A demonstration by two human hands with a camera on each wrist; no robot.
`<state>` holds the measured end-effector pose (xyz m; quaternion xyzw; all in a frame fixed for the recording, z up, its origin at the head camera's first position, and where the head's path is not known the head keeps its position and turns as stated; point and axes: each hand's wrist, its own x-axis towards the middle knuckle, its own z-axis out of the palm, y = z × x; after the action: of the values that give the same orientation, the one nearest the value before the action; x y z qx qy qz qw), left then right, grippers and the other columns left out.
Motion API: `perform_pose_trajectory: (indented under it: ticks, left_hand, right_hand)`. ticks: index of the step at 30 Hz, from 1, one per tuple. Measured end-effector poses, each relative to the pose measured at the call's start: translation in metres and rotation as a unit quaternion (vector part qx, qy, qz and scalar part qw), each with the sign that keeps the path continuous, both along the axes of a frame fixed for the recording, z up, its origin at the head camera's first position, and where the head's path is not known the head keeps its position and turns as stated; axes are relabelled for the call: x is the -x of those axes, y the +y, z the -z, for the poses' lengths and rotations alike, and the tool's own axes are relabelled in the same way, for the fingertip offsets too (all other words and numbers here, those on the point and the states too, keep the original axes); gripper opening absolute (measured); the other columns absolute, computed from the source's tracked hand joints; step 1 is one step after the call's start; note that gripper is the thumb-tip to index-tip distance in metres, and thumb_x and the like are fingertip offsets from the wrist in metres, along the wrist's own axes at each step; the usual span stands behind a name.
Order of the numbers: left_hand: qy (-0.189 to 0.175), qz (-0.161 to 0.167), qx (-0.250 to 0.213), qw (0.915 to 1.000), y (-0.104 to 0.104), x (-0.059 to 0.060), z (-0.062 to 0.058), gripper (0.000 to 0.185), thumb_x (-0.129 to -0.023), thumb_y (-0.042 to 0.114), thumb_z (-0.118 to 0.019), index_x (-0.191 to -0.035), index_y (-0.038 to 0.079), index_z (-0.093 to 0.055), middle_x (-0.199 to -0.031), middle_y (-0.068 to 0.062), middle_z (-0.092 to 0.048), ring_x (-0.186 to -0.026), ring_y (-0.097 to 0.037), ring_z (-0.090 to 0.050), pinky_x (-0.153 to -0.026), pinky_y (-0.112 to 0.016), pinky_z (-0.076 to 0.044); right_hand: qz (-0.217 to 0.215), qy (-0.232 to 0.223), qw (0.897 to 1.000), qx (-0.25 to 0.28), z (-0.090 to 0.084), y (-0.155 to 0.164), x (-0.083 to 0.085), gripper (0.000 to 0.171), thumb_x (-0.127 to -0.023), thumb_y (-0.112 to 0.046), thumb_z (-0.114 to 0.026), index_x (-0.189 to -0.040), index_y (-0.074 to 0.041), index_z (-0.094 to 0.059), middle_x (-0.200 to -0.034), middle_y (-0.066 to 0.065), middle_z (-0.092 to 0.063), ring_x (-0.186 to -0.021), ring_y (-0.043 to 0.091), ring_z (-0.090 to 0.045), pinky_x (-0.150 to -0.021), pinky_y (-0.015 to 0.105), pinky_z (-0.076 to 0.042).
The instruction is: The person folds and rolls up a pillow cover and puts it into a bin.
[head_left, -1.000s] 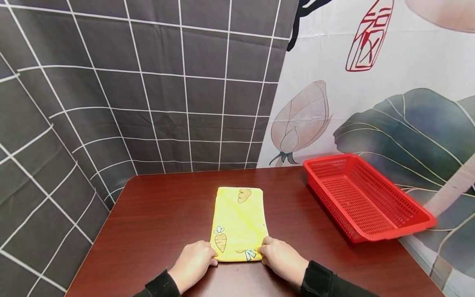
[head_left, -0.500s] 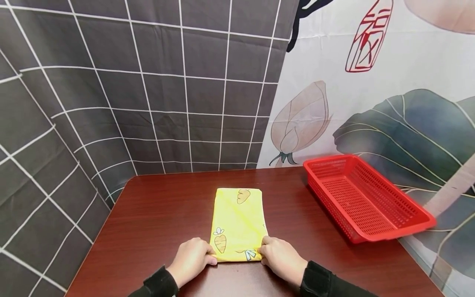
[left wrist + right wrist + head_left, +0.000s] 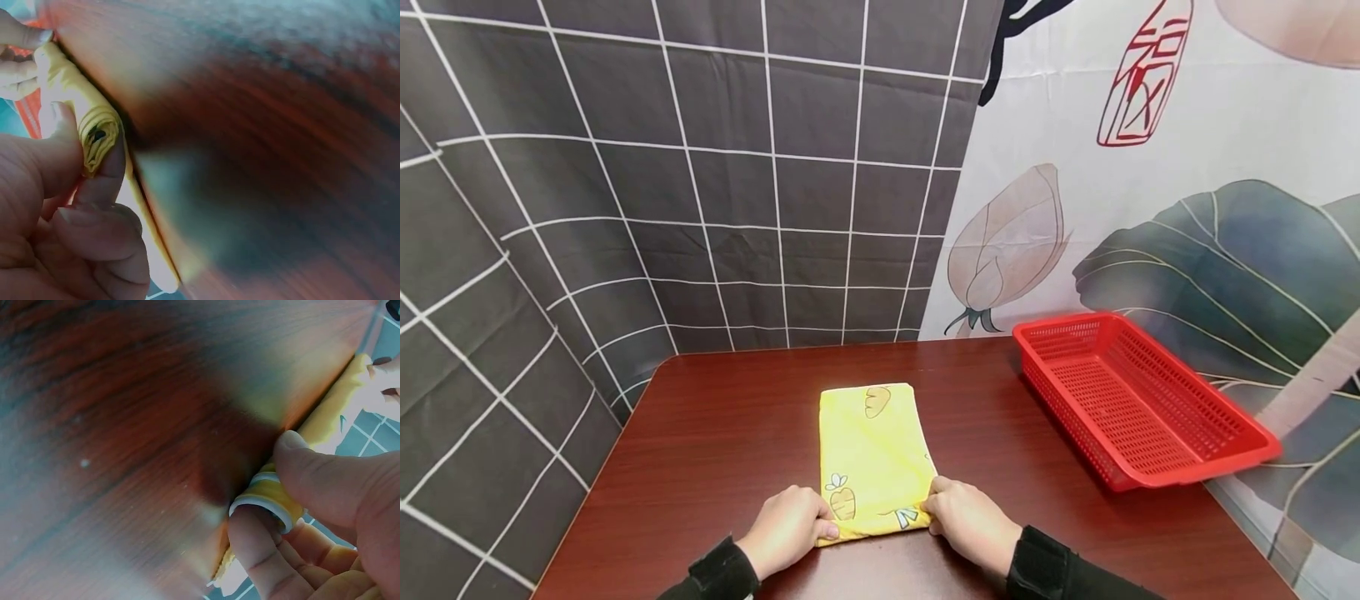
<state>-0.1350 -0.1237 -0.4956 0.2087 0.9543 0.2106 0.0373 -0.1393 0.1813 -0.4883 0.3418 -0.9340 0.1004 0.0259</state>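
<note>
Left hand (image 3: 788, 528): you pinch one rolled end
Right hand (image 3: 973, 523): pinching the other, likely preventing unrolling
Yellow cloth (image 3: 874, 454): extends beyond your hands

From here I see grey, white-gridded cloth (image 3: 812, 193) meeting a flower-printed sheet (image 3: 1120, 183) behind the shiny red-brown worktop (image 3: 737, 417).

A bright yellow cloth (image 3: 876, 454), printed with orange-brown carrots, lies on the reddish-brown bench (image 3: 730, 433), folded into a long rectangle, its far end slanting slightly left. Its near edge is rolled into a layered coil.
</note>
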Motion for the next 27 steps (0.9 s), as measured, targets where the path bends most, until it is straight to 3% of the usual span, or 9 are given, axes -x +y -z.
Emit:
perform_pose_trajectory:
  ticks: [7, 12, 16, 21, 27]
  left_hand:
    - [-0.047, 0.004, 0.003, 0.9989, 0.003, -0.001, -0.003, 0.021, -0.089, 0.034, -0.082, -0.07, 0.029, -0.074, -0.069, 0.018, -0.061, -0.069, -0.005, -0.053, -0.065, -0.034, -0.046]
    - [-0.102, -0.012, 0.01, 0.9946, 0.005, 0.002, -0.003, 0.034, -0.092, 0.034, -0.08, -0.063, 0.026, -0.064, -0.062, 0.012, -0.053, -0.063, -0.01, -0.048, -0.063, -0.034, -0.042]
    - [-0.117, -0.014, 0.024, 0.9928, 0.003, 0.014, 0.018, 0.038, -0.093, 0.034, -0.079, -0.061, 0.026, -0.061, -0.06, 0.01, -0.05, -0.058, -0.011, -0.045, -0.058, -0.031, -0.041]
    - [-0.077, 0.006, 0.076, 0.9941, 0.003, 0.034, 0.05, 0.04, -0.092, 0.036, -0.079, -0.06, 0.025, -0.057, -0.06, 0.009, -0.048, -0.056, -0.011, -0.044, -0.056, -0.029, -0.042]
    - [-0.07, -0.03, 0.122, 0.9897, 0.01, 0.041, 0.054, 0.041, -0.088, 0.042, -0.083, -0.062, 0.024, -0.057, -0.064, 0.005, -0.054, -0.06, -0.014, -0.051, -0.059, -0.034, -0.046]
  right_hand:
    - [-0.004, 0.002, 1.0, 0.004, 0.0, 0.001, -0.002, 0.019, -0.078, -0.006, -0.087, -0.088, -0.02, -0.078, -0.082, -0.008, -0.057, -0.07, 0.003, -0.053, -0.062, 0.022, -0.047]
    - [-0.015, 0.001, 1.0, 0.0, -0.001, 0.0, -0.003, 0.018, -0.079, -0.007, -0.087, -0.087, -0.02, -0.078, -0.081, -0.009, -0.057, -0.07, 0.003, -0.051, -0.062, 0.022, -0.046]
    - [-0.021, -0.003, 1.0, -0.006, -0.001, -0.001, -0.004, 0.016, -0.08, -0.009, -0.087, -0.085, -0.02, -0.077, -0.08, -0.01, -0.056, -0.068, 0.002, -0.049, -0.062, 0.022, -0.045]
    - [-0.017, -0.004, 1.0, -0.007, -0.001, -0.002, -0.005, 0.015, -0.08, -0.01, -0.087, -0.083, -0.02, -0.076, -0.078, -0.009, -0.056, -0.066, 0.003, -0.047, -0.06, 0.022, -0.044]
    - [-0.014, 0.007, 1.0, -0.009, -0.001, -0.002, -0.004, 0.015, -0.08, -0.009, -0.086, -0.081, -0.019, -0.075, -0.076, -0.009, -0.054, -0.065, 0.004, -0.047, -0.059, 0.022, -0.043]
